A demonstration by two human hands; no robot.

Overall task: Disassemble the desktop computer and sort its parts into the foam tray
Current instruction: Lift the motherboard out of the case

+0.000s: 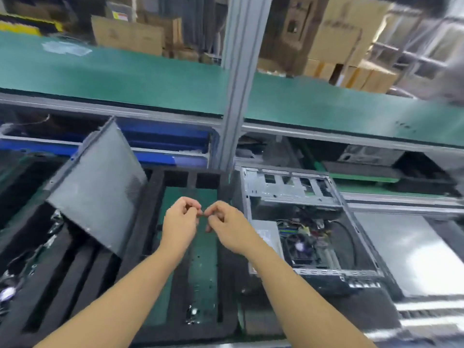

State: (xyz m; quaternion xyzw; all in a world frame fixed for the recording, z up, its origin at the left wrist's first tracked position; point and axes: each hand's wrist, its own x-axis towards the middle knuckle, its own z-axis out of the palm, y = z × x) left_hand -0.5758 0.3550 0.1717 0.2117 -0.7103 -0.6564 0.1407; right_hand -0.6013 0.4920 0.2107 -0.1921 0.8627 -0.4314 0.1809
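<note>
My left hand and my right hand meet fingertip to fingertip above the black foam tray, over its large compartment. Both have curled fingers pinching a tiny part between them, too blurred to identify. The desktop computer case lies open just right of the tray, showing its fan, cables and silver power supply. A grey side panel leans tilted over the tray's left slots. Small bright bits lie at the compartment's near end.
Loose cables fill the tray's far-left slots. An aluminium post rises behind the tray, carrying a green shelf. Blue bins sit under it, cardboard boxes behind. A shiny metal sheet lies right of the case.
</note>
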